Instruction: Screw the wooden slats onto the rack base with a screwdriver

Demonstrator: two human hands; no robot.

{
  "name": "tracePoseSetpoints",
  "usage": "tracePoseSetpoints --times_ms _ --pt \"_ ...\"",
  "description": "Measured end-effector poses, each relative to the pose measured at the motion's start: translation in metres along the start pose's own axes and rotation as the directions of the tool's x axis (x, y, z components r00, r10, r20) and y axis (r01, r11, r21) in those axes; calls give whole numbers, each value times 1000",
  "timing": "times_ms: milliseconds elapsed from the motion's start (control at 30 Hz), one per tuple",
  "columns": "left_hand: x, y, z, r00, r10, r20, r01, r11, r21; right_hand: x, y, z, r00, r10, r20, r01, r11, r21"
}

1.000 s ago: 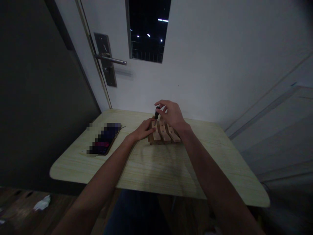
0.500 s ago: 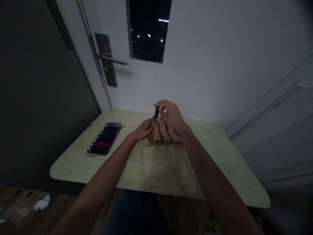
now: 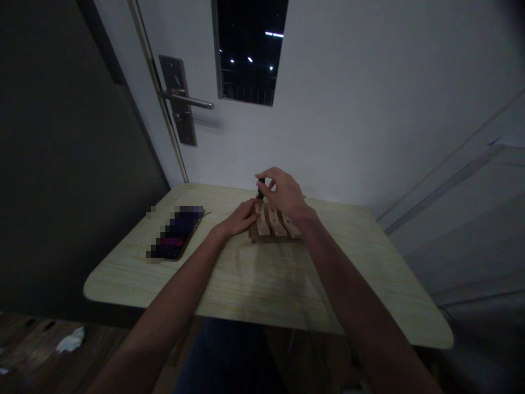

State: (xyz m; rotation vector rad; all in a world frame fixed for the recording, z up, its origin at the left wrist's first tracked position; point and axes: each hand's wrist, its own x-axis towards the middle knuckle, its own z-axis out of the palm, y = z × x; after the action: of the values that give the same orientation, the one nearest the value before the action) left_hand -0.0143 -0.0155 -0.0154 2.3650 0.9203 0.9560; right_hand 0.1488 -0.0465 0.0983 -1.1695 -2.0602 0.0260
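A small wooden piece with several slanted light-wood bars [image 3: 275, 223] on a darker base lies near the far side of the table. My right hand [image 3: 287, 191] is above it, thumb and fingers closed round the black handle of a screwdriver [image 3: 261, 189]. The screwdriver stands nearly upright over the leftmost bar, and its tip is too small to make out. My left hand [image 3: 241, 216] grips the left side of the wooden piece, fingers on the leftmost bar. Part of the right-hand bars is hidden behind my right hand and wrist.
A phone [image 3: 180, 232], partly blurred out, lies on the left of the pale wooden table [image 3: 262, 284], with a thin pointed object [image 3: 207, 213] by its top corner. A white door with a metal handle [image 3: 188, 100] rises behind the table. White crumpled paper [image 3: 70, 340] lies on the floor.
My right hand has shifted slightly left and turned round the screwdriver handle, covering more of it. My left hand and the wooden piece stay put.
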Motion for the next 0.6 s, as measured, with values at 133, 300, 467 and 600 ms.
tracePoseSetpoints --times_ms 133,300,467,600 --pt "0 -1 0 1000 7 -7 -7 1000 8 0 0 2 999 4 34 -4 1000 -10" --pt "1 -5 2 1000 18 -15 -18 1000 3 1 -5 0 999 29 44 -26 998 -50" --pt "0 -11 4 999 29 -35 -30 999 -28 2 -8 -4 998 41 44 -39 997 -62" --pt "1 -8 3 993 1 -119 -13 995 -98 2 -7 -6 998 61 19 -59 994 -90"
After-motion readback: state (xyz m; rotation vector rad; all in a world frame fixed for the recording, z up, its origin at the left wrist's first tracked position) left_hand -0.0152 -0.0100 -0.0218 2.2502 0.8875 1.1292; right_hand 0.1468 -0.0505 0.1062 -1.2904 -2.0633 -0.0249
